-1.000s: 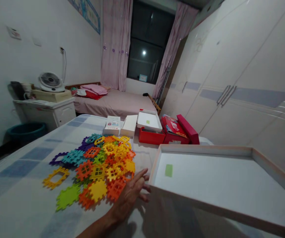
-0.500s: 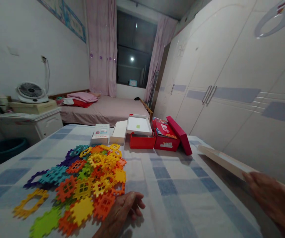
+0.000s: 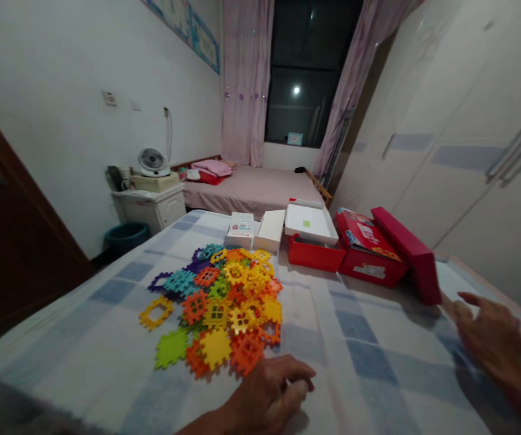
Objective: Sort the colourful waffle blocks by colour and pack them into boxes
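My left hand (image 3: 276,389) rests on the checked cloth just right of the pile's near end. Its fingers are loosely curled, with a gap beside the thumb and no object visible in them. Interlocking plastic building pieces (image 3: 217,314) in yellow, orange, green, teal and purple lie heaped in front of it. At the far right, my right hand (image 3: 491,335) hovers at or touches a shallow white tray-like lid (image 3: 457,278); contact is unclear. Its index finger is stretched out and its fingers are apart. The hand hides part of the lid.
Two small white boxes (image 3: 270,229) stand at the table's back. Beside them are an open red box (image 3: 315,257) with a white lid (image 3: 310,220) on it, a printed red box (image 3: 372,266) and a leaning red lid (image 3: 408,254). A wardrobe (image 3: 469,181) borders the right side.
The view has swung left, so everything appears shifted right. The white lid, earlier tilted on edge under my right hand, now lies flatter. My right hand's fingers have spread. My left hand stays beside the pile.
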Action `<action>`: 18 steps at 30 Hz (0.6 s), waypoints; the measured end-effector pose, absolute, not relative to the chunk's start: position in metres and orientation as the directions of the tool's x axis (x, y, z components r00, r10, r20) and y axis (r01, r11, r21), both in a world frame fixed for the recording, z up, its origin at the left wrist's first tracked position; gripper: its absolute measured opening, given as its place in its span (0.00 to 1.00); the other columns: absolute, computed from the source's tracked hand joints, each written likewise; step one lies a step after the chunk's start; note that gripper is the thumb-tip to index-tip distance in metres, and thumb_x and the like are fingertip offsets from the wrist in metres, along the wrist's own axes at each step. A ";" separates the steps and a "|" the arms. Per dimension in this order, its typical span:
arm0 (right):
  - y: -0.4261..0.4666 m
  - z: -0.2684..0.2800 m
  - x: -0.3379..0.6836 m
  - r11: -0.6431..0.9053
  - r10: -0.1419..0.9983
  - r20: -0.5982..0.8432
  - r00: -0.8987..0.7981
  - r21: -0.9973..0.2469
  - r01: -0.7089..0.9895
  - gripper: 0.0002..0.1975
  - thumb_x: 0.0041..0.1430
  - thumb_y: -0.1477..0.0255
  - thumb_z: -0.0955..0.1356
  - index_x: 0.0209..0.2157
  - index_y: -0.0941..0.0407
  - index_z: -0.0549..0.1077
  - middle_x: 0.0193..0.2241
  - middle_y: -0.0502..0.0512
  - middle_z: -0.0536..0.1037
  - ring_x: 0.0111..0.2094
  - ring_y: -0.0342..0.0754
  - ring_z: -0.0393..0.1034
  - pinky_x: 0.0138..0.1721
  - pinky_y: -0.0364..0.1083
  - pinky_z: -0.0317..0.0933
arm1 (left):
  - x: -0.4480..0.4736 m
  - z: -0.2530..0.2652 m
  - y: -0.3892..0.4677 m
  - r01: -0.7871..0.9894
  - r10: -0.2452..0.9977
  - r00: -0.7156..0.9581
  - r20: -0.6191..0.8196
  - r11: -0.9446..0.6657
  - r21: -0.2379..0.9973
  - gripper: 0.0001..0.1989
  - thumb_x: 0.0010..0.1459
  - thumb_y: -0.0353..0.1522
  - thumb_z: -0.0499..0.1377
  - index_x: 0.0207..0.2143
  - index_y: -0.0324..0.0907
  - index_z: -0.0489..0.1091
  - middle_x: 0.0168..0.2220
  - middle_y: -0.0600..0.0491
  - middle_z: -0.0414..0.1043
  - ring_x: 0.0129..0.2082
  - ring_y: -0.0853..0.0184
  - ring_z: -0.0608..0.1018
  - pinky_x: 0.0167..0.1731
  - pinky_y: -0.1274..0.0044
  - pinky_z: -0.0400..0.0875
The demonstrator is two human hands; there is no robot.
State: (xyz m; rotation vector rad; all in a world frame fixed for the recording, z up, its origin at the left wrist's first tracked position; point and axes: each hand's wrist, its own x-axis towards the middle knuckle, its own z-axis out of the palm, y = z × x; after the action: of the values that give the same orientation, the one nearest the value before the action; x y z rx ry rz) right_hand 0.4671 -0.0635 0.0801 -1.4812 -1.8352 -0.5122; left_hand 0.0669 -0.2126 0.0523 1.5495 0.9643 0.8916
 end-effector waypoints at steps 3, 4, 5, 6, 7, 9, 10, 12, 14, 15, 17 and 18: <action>-0.079 0.061 0.426 0.220 0.776 0.630 -0.011 -0.254 0.942 0.11 0.53 0.61 0.63 0.38 0.49 0.70 0.34 0.58 0.72 0.29 0.58 0.70 0.23 0.53 0.63 | 0.030 0.068 -0.221 0.290 0.927 0.265 0.266 -0.339 0.895 0.14 0.58 0.34 0.54 0.44 0.44 0.74 0.44 0.44 0.74 0.45 0.59 0.74 0.48 0.72 0.64; -0.088 0.056 0.406 0.262 0.824 0.565 -0.045 -0.310 0.914 0.13 0.53 0.61 0.64 0.41 0.48 0.69 0.39 0.58 0.72 0.32 0.58 0.72 0.24 0.53 0.65 | 0.011 0.070 -0.219 0.374 0.934 0.150 0.324 -0.357 0.856 0.14 0.58 0.34 0.54 0.45 0.45 0.74 0.46 0.45 0.73 0.48 0.58 0.72 0.51 0.71 0.62; -0.097 0.052 0.384 0.302 0.857 0.508 -0.085 -0.361 0.882 0.16 0.53 0.61 0.64 0.45 0.46 0.67 0.43 0.58 0.72 0.35 0.58 0.72 0.26 0.53 0.67 | -0.011 0.071 -0.215 0.484 0.916 0.011 0.401 -0.355 0.800 0.15 0.57 0.35 0.54 0.45 0.46 0.74 0.47 0.46 0.72 0.50 0.58 0.71 0.53 0.70 0.60; -0.106 0.050 0.360 0.343 0.879 0.455 -0.142 -0.398 0.851 0.19 0.54 0.61 0.64 0.49 0.45 0.65 0.47 0.57 0.70 0.40 0.58 0.72 0.29 0.53 0.69 | -0.034 0.069 -0.207 0.610 0.889 -0.098 0.448 -0.302 0.733 0.16 0.58 0.36 0.53 0.47 0.46 0.72 0.49 0.47 0.70 0.53 0.57 0.68 0.55 0.68 0.57; -0.114 0.048 0.336 0.391 0.888 0.408 -0.214 -0.424 0.817 0.22 0.54 0.61 0.64 0.52 0.44 0.63 0.51 0.56 0.68 0.45 0.58 0.70 0.36 0.54 0.69 | -0.059 0.066 -0.198 0.716 0.856 -0.184 0.482 -0.219 0.663 0.19 0.58 0.38 0.51 0.50 0.45 0.69 0.52 0.48 0.68 0.55 0.56 0.65 0.57 0.66 0.54; -0.128 0.048 0.289 0.455 0.884 0.337 -0.323 -0.471 0.756 0.26 0.54 0.60 0.65 0.56 0.47 0.60 0.54 0.57 0.66 0.52 0.57 0.65 0.49 0.57 0.64 | -0.108 0.057 -0.177 0.840 0.824 -0.298 0.481 -0.013 0.542 0.25 0.58 0.42 0.48 0.55 0.40 0.64 0.57 0.46 0.61 0.59 0.56 0.60 0.59 0.65 0.49; -0.133 0.048 0.269 0.470 0.882 0.290 -0.371 -0.495 0.731 0.29 0.54 0.60 0.65 0.57 0.48 0.59 0.55 0.58 0.65 0.55 0.57 0.62 0.53 0.57 0.61 | -0.130 0.051 -0.166 0.862 0.827 -0.339 0.448 0.083 0.499 0.30 0.57 0.44 0.48 0.56 0.36 0.61 0.58 0.43 0.59 0.59 0.55 0.59 0.59 0.64 0.48; -0.136 0.045 0.235 0.506 0.858 0.236 -0.456 -0.539 0.674 0.34 0.53 0.59 0.66 0.60 0.50 0.54 0.59 0.60 0.60 0.59 0.57 0.55 0.57 0.58 0.55 | -0.160 0.041 -0.150 0.856 0.867 -0.390 0.310 0.217 0.469 0.35 0.57 0.47 0.45 0.59 0.31 0.55 0.59 0.39 0.57 0.59 0.53 0.59 0.59 0.64 0.48; -0.133 0.036 0.212 0.551 0.823 0.251 -0.509 -0.568 0.611 0.37 0.53 0.58 0.66 0.62 0.50 0.51 0.61 0.59 0.55 0.61 0.57 0.50 0.59 0.58 0.51 | -0.172 0.034 -0.140 0.812 0.901 -0.403 0.162 0.270 0.518 0.38 0.58 0.49 0.42 0.61 0.30 0.52 0.59 0.39 0.57 0.59 0.54 0.60 0.58 0.65 0.50; -0.130 0.031 0.203 0.568 0.812 0.279 -0.513 -0.579 0.584 0.37 0.54 0.58 0.66 0.62 0.49 0.50 0.62 0.58 0.53 0.62 0.56 0.47 0.60 0.58 0.49 | -0.171 0.032 -0.137 0.787 0.910 -0.398 0.117 0.273 0.554 0.38 0.58 0.50 0.41 0.61 0.31 0.52 0.59 0.39 0.57 0.59 0.54 0.61 0.58 0.65 0.51; -0.122 0.019 0.192 0.562 0.819 0.326 -0.472 -0.618 0.550 0.34 0.56 0.59 0.64 0.62 0.49 0.50 0.63 0.57 0.52 0.63 0.56 0.45 0.61 0.59 0.46 | -0.162 0.030 -0.132 0.749 0.922 -0.374 0.097 0.239 0.618 0.37 0.59 0.51 0.40 0.61 0.34 0.52 0.59 0.41 0.58 0.59 0.55 0.62 0.58 0.66 0.53; -0.119 0.014 0.189 0.531 0.841 0.330 -0.429 -0.651 0.542 0.32 0.58 0.59 0.62 0.62 0.50 0.50 0.62 0.57 0.52 0.63 0.55 0.46 0.61 0.59 0.46 | -0.155 0.029 -0.131 0.741 0.926 -0.360 0.117 0.208 0.638 0.36 0.59 0.51 0.41 0.61 0.36 0.53 0.59 0.42 0.59 0.58 0.56 0.63 0.58 0.66 0.53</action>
State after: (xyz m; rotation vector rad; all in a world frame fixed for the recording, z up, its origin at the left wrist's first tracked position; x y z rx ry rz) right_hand 0.1888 -0.1189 0.0140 -1.1155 -2.1327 0.6065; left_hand -0.1551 -0.1306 0.0291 1.5717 2.1955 0.9001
